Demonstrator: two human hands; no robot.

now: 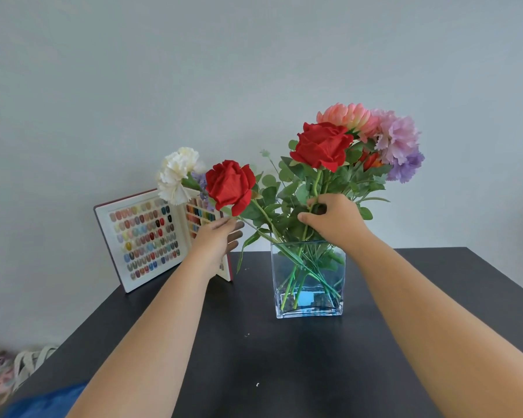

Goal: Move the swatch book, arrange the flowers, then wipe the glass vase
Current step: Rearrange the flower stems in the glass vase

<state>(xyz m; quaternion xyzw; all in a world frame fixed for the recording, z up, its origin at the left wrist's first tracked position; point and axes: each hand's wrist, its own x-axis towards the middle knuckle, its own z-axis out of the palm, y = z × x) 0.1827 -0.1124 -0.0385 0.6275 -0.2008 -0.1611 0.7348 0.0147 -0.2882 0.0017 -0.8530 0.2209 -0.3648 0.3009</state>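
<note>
A square glass vase (308,285) stands on the black table (254,357) and holds several artificial flowers. My right hand (332,220) grips a bunch of stems just above the vase's rim, under a red rose (322,146) and the pink and purple blooms (396,143). My left hand (218,239) reaches out with straight fingers beside the stem of a second red rose (230,185), which leans left with a white carnation (177,175). Behind my left hand the swatch book (145,236) stands open against the wall, its right page partly hidden.
A pale wall rises directly behind the table. Past the table's left edge lie patterned fabric and a cloth bag (9,372) on the floor. Something blue (46,402) shows at the lower left. Small white specks dot the tabletop.
</note>
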